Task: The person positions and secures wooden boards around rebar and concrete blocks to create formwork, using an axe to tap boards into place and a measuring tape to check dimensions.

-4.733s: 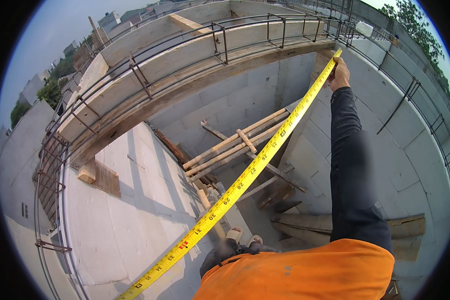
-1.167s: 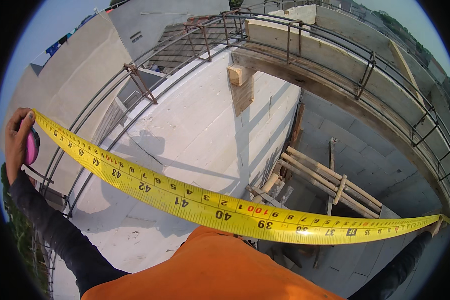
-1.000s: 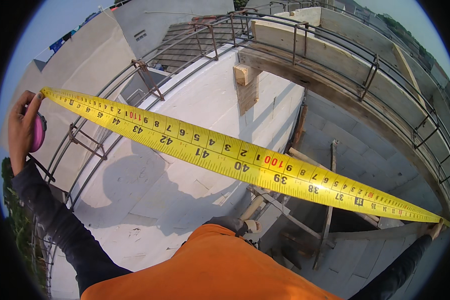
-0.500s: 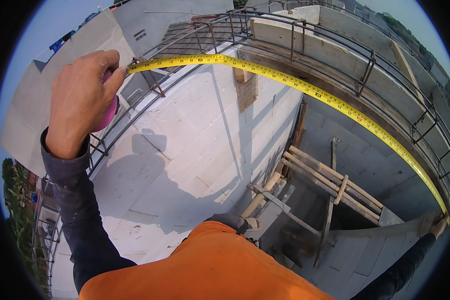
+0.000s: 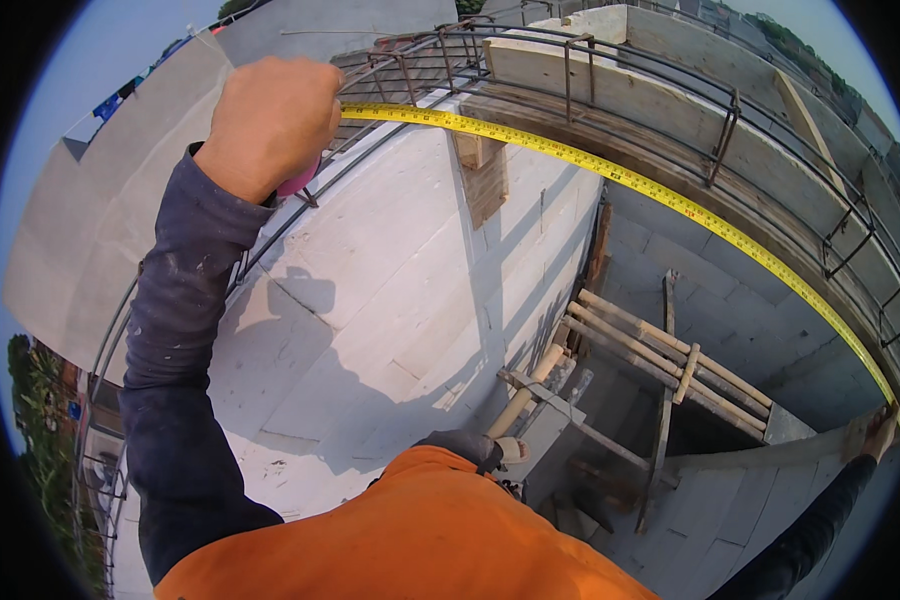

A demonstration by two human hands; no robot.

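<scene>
A yellow tape measure [image 5: 610, 169] stretches in one long arc from upper left to far right, along the steel rebar frame. My left hand [image 5: 273, 128], raised at the upper left, is closed around its case; a sliver of pink casing [image 5: 300, 180] shows below the fingers. The blade leaves from beside the left hand's knuckles. At the far right, my right hand [image 5: 880, 435] is closed at the other end of the blade, by the wall corner. Its fingertips are small and partly hidden there.
Rebar [image 5: 450, 60] with stirrups runs along the wall tops, beside wooden formwork boards [image 5: 610, 85]. A pale block wall [image 5: 370, 290] carries my shadow. Bamboo poles [image 5: 660, 350] and planks span a deep space below. A sandalled foot [image 5: 513, 450] shows on a board.
My left hand has moved right and slightly up with the tape case, and the visible blade between the hands is shorter and straighter near it. My right hand has barely moved.
</scene>
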